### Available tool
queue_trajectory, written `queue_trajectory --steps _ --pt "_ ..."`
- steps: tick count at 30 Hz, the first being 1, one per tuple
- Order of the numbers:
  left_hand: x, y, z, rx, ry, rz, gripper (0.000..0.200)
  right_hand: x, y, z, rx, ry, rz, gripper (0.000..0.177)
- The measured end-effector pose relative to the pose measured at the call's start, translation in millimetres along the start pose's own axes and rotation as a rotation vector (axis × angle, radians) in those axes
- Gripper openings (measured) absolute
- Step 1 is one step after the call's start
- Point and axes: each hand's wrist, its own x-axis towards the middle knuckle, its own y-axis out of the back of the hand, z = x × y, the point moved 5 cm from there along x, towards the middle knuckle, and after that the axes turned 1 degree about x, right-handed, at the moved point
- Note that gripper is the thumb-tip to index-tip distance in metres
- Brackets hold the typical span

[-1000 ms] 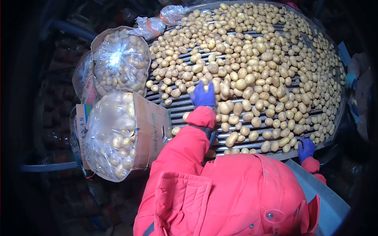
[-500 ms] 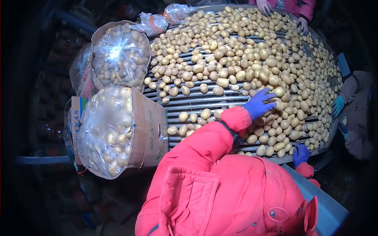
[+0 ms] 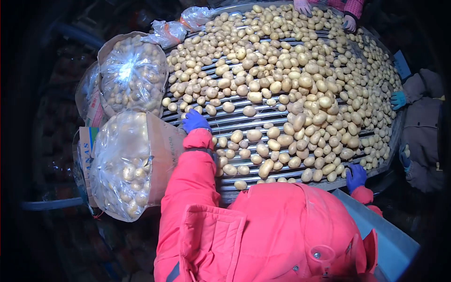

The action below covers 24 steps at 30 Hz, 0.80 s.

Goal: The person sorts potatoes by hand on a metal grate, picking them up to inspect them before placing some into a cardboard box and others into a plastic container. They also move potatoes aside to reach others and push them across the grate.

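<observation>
Person in red jacket (image 3: 282, 221), blue-purple gloves. Left hand (image 3: 195, 122): at left side of slatted bench (image 3: 253, 123), just beyond the near carton (image 3: 162, 155), fingers curved forward by potatoes at the edge; cannot tell if gripping any. Right hand (image 3: 356, 177): at bench's near rim, to the right, fingers pointing toward loose potatoes; grip unclear, palm hidden. Potatoes (image 3: 306, 82) cover much of the bench, thickest at centre and right; bare slats show right of the left hand. Far carton (image 3: 134, 75) and near carton, both at left, hold potatoes under clear plastic. Co-workers: 2 hands (image 3: 349, 23) at far edge, 1 teal-gloved hand (image 3: 398, 100) at right edge.
</observation>
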Motion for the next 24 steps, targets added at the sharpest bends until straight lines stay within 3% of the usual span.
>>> queue_trajectory --steps 6,11,13,16,17,20,22,24 --pt "13 11 -12 0.072 -0.061 -0.137 0.057 -1 2 -4 0.016 -0.012 0.023 0.026" --pt "12 10 -14 -0.291 0.044 -0.214 0.064 -1 -1 -2 0.009 -0.019 0.021 0.026" --pt "4 14 -7 -0.23 0.022 -0.118 0.062 -1 -1 -1 0.012 -0.018 0.024 0.026" --pt "13 11 0 -0.51 -0.17 0.231 0.058 -1 -3 0 0.019 -0.017 0.03 0.026" --pt "22 9 0 -0.694 -0.128 0.208 0.05 -2 -3 1 0.019 -0.018 0.025 0.026" --pt "55 12 -5 -0.74 -0.106 0.474 0.046 1 -3 -1 0.027 -0.025 0.008 0.026" --pt "73 7 -7 -0.79 -0.057 0.553 0.043 3 0 -2 0.029 -0.033 0.003 0.026" --pt "135 -64 -14 -1.201 -0.054 0.314 0.049 4 2 -4 0.027 -0.039 0.003 0.026"
